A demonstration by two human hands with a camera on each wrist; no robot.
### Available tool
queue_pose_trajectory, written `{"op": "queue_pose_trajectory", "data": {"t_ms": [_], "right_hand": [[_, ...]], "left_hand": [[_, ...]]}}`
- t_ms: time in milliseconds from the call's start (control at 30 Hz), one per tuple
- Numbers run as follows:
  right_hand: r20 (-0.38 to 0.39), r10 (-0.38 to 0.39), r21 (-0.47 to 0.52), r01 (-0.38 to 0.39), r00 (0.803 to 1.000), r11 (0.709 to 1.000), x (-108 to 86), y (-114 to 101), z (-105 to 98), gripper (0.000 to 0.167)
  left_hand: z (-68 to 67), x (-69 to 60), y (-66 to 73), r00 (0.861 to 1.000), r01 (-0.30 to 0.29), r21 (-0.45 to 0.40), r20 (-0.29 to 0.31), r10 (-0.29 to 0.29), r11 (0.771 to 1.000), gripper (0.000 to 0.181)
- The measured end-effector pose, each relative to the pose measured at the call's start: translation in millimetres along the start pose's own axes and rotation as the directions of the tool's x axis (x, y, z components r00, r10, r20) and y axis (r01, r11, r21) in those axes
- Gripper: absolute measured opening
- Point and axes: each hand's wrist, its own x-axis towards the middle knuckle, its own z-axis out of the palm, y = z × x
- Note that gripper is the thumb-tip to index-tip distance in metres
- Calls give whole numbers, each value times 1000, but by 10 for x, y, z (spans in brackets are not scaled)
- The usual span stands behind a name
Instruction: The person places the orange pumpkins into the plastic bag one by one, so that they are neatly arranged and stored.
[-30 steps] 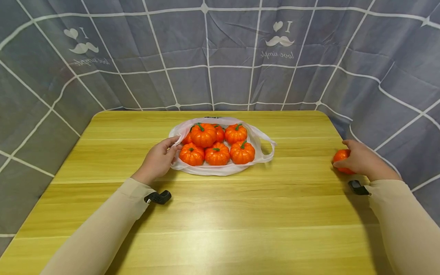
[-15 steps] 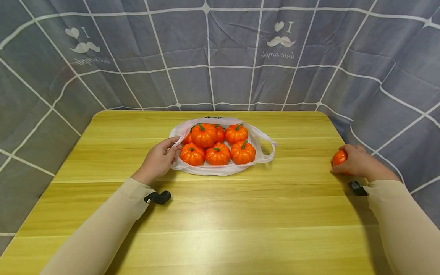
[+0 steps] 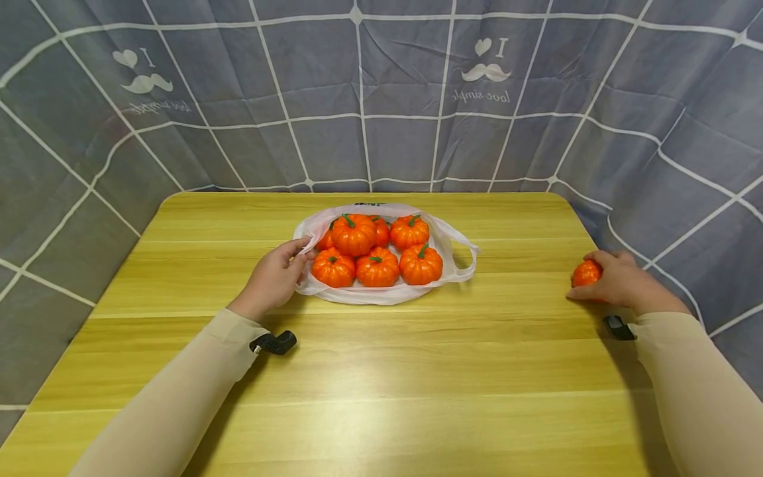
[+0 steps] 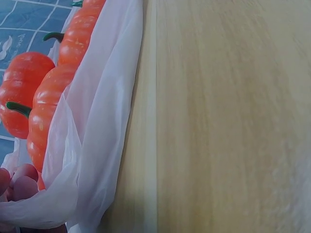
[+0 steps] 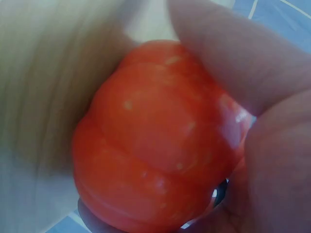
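Note:
A thin white plastic bag (image 3: 381,296) lies spread on the table with its mouth toward me, holding several small orange pumpkins (image 3: 420,265) with green stems. My left hand (image 3: 271,278) pinches the left edge of the bag; in the left wrist view its fingertips (image 4: 24,182) show beside the gathered plastic (image 4: 97,121). Far to the right, my right hand (image 3: 626,281) grips another orange pumpkin (image 3: 587,273) near the table's right edge. The right wrist view shows that pumpkin (image 5: 155,136) up close, thumb and fingers around it.
The wooden table (image 3: 381,384) has a light striped grain. A grey-blue curtain (image 3: 405,93) with white grid lines hangs around its back and sides. One looped bag handle (image 3: 467,258) sticks out to the right.
My right hand has closed around the single pumpkin and shifted it slightly to the left. My left hand and the bag have stayed in place.

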Motion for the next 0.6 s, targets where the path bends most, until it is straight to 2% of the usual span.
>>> {"op": "queue_pose_trajectory", "data": {"t_ms": [267,367,600], "right_hand": [[19,-66,11,66,998,998,-26,1,-7,94],[11,-76,25,76,997,997,-35,1,-7,97],[-26,18,161,-14,1000,987,-54,55,43,116]], "left_hand": [[6,3,-8,1000,-5,10,-5,5,1000,47],[9,1,-6,1000,-9,9,-7,9,1000,47],[12,-4,-13,999,-30,9,-12,30,1000,46]]}}
